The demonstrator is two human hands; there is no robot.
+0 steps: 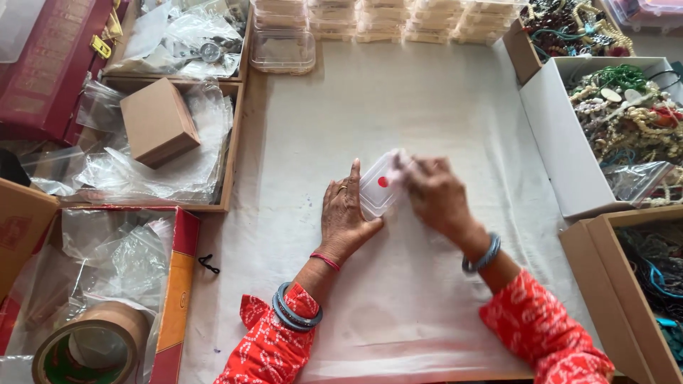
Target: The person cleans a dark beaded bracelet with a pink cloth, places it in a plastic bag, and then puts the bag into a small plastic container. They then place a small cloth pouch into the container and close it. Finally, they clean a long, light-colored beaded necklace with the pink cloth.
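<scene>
Both hands, left hand [343,217] flat beside, right hand [435,195] blurred, gripping small clear box [378,189] at frame centre on white cloth [398,299], brown cardboard box [159,121] upper left, bead-filled white box [569,153] right, tape roll [91,344] lower left.

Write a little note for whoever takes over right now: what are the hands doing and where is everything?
Left hand lies flat on the white cloth, steadying the small clear plastic box.
Right hand is on the box's right edge; it is blurred, so the grip is unclear.
The box has a red dot on it.
Stacked clear boxes sit at the far edge; bead necklaces in the white carton on the right.
Whether the box is filled cannot be seen.
</scene>
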